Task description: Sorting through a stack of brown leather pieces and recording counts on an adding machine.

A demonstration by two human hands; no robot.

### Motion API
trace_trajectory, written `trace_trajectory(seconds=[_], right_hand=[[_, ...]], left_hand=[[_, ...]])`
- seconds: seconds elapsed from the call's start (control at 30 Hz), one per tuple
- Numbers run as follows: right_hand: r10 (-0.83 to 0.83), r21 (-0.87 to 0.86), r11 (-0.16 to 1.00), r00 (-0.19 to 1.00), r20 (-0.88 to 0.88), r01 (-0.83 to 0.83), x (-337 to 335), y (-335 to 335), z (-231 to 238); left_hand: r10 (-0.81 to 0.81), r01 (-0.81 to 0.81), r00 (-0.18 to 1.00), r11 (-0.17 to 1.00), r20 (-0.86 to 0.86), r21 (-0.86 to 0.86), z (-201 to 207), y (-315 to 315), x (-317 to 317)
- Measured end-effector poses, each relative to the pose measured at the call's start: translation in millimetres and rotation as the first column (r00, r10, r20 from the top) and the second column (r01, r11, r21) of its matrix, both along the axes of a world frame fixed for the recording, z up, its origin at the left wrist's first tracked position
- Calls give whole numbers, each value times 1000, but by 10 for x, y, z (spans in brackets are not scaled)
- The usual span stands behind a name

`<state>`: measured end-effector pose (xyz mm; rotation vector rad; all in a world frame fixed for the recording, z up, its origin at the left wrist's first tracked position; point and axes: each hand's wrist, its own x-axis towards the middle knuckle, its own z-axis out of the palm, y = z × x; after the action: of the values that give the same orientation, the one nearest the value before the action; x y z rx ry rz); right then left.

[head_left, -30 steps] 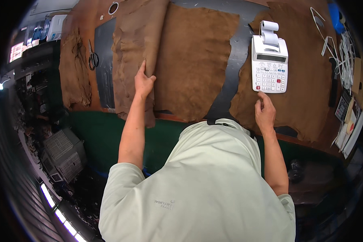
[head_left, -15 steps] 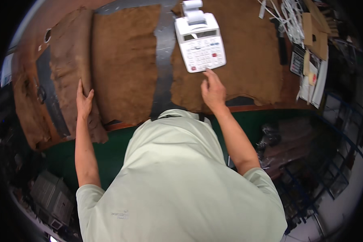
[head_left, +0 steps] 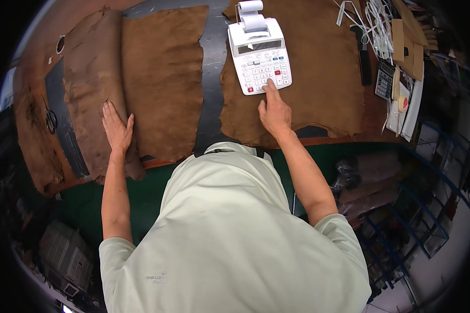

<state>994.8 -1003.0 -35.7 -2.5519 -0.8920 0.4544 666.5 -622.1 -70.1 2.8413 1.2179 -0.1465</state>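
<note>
A white printing calculator (head_left: 256, 70) with a paper roll (head_left: 252, 18) at its far end lies on a brown leather hide (head_left: 318, 78). The fingertips of my right hand (head_left: 274, 110) touch its lower keys; that hand holds nothing, its index finger stretched out and the others partly bent. On the left, my left hand (head_left: 117, 127) rests flat, fingers extended and thumb apart, on a rolled or folded brown hide (head_left: 91, 78). Another flat brown hide (head_left: 164, 78) lies just right of that roll.
A pair of scissors (head_left: 50, 119) lies at the far left. To the right are a dark calculator (head_left: 385, 79), a long black object (head_left: 365, 65), a cardboard box (head_left: 406, 47) and white strips (head_left: 379, 28). Plastic-wrapped brown rolls (head_left: 373, 177) sit below the table's right side.
My left hand has moved slightly right and flattened onto the rolled hide. My right hand has gone from the calculator's near edge onto its keys.
</note>
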Motion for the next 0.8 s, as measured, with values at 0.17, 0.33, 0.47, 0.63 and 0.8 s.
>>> trace_trajectory(seconds=[0.17,0.33,0.47,0.63,0.8], right_hand=[[-89,29,996,991,104,86,96,-122,-112],[-173,10,985,982,-80,174,51,-65,99],[-123,167,977,989,-88,136,-95,37,191],[-68,145,985,985,-159,91,-297,75,254],[-76,177,978,977,-197,111,-361,30,185]], left_hand=[[-11,12,1000,1000,-22,12,-30,-32,136],[-87,76,990,992,113,104,195,-524,687],[-246,281,936,953,253,-114,268,-1356,1345],[-201,236,965,946,169,-225,46,-1635,1748],[134,36,937,882,323,-471,18,-1149,1476]])
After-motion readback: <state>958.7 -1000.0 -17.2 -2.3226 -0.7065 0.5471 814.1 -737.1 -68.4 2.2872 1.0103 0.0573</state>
